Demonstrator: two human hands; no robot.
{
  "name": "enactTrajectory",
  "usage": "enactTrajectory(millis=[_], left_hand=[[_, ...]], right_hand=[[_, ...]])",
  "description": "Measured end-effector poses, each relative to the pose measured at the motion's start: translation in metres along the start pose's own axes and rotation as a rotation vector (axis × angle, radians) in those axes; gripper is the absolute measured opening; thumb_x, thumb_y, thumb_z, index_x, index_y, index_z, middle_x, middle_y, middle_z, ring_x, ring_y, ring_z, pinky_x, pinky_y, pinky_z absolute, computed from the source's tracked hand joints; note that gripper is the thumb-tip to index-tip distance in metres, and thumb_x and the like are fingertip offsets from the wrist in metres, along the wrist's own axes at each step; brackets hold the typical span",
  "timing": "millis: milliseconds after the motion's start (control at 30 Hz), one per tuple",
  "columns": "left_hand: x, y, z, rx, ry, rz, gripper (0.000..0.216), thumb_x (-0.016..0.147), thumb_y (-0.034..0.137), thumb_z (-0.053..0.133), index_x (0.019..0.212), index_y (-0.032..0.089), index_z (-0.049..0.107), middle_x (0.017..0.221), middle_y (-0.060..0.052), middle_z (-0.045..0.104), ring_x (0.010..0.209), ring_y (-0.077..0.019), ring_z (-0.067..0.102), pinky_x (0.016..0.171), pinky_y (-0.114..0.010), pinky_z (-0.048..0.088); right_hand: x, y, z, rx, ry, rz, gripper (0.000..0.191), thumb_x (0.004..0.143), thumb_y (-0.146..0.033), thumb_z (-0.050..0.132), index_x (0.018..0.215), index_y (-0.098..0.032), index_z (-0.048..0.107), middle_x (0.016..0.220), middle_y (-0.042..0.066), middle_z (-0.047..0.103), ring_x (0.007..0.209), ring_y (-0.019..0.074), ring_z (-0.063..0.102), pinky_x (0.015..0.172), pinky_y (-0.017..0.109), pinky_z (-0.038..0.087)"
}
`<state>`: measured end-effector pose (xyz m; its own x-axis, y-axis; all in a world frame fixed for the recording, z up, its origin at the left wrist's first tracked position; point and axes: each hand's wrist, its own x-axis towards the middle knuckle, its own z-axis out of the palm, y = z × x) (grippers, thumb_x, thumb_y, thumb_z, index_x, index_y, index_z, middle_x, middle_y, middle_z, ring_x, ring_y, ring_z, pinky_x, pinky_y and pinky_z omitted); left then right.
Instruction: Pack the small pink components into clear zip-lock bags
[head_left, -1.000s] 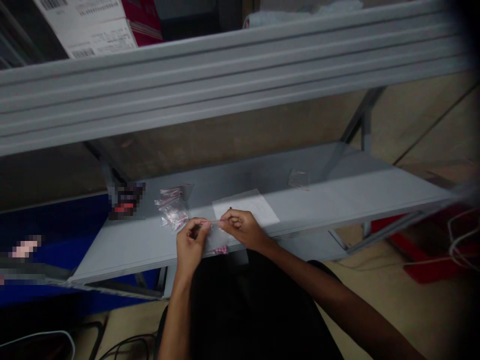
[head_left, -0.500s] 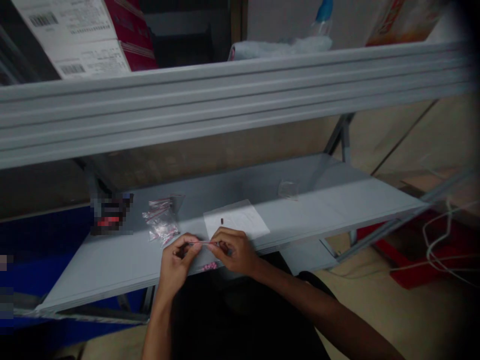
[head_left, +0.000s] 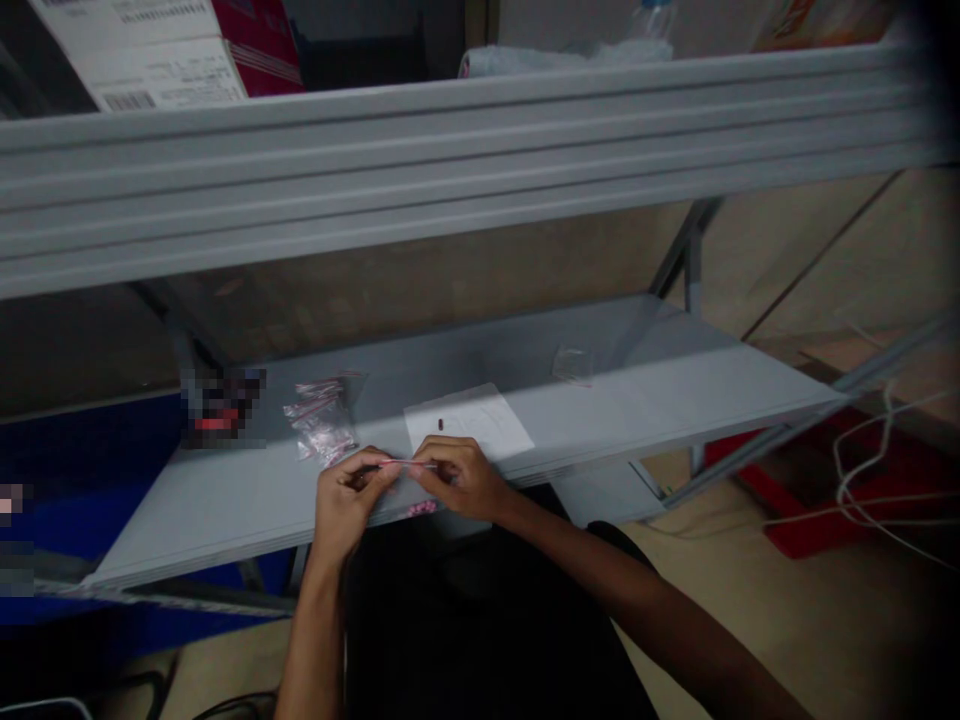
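Between my hands hangs a small clear zip bag, its pinkish-red seal line stretched level and small pink pieces gathered at its bottom. My left hand is closed, pinching the seal at its left end. At the other end, the thumb and bent fingers of my right hand pinch the same strip. Just beyond my right hand lies a white sheet of paper with a small dark brown piece on it. A pile of clear zip bags rests beyond my left hand.
The grey shelf board carries all this, with a single clear bag towards its back right. A blurred dark and red object stands at the left end. Overhead runs a thick grey shelf beam with white-and-red boxes above it.
The camera view has tilted down slightly, so the shelf and hands sit higher in the picture. Both hands still pinch the bag's seal, with little other movement.
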<state>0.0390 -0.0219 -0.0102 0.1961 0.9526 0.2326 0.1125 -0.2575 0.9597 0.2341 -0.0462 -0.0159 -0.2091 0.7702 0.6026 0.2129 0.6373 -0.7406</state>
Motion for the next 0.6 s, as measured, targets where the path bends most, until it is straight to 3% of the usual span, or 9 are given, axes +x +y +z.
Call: enactTrajectory(millis=[233, 400, 467, 600], left_hand=[[0.001, 0.012, 0.004, 0.073, -0.115, 0.046, 0.014, 0.078, 0.030, 0.076, 0.080, 0.016, 0.073, 0.080, -0.004, 0.070, 0.071, -0.0147, 0.061, 0.065, -0.023, 0.047], [0.000, 0.017, 0.008, 0.095, -0.103, 0.043, 0.016, 0.077, 0.032, 0.075, 0.078, 0.016, 0.072, 0.076, -0.003, 0.068, 0.069, -0.0150, 0.061, 0.064, -0.023, 0.048], [0.001, 0.012, 0.005, 0.086, 0.021, 0.027, 0.019, 0.076, 0.034, 0.076, 0.079, 0.016, 0.073, 0.074, -0.003, 0.069, 0.065, -0.0150, 0.061, 0.062, -0.024, 0.048], [0.005, 0.001, -0.010, 0.116, 0.647, 0.049, 0.031, 0.075, 0.038, 0.075, 0.093, 0.013, 0.073, 0.084, -0.005, 0.072, 0.070, -0.0171, 0.065, 0.066, -0.028, 0.052]], right_hand=[[0.002, 0.000, -0.001, -0.065, -0.024, 0.006, 0.019, 0.092, -0.025, 0.055, 0.078, -0.016, 0.065, 0.072, 0.001, 0.059, 0.060, 0.0105, 0.049, 0.057, 0.024, 0.038], [0.002, 0.001, 0.002, -0.111, -0.022, 0.019, 0.021, 0.093, -0.027, 0.055, 0.078, -0.016, 0.066, 0.070, 0.000, 0.060, 0.060, 0.0109, 0.050, 0.059, 0.024, 0.039], [0.005, 0.000, -0.002, -0.118, 0.001, 0.025, 0.023, 0.095, -0.029, 0.054, 0.081, -0.017, 0.068, 0.072, 0.001, 0.063, 0.063, 0.0117, 0.053, 0.062, 0.025, 0.041], [0.017, 0.004, -0.048, -0.275, 0.196, 0.128, 0.025, 0.096, -0.032, 0.052, 0.086, -0.018, 0.071, 0.084, 0.006, 0.072, 0.074, 0.0160, 0.062, 0.067, 0.026, 0.045]])
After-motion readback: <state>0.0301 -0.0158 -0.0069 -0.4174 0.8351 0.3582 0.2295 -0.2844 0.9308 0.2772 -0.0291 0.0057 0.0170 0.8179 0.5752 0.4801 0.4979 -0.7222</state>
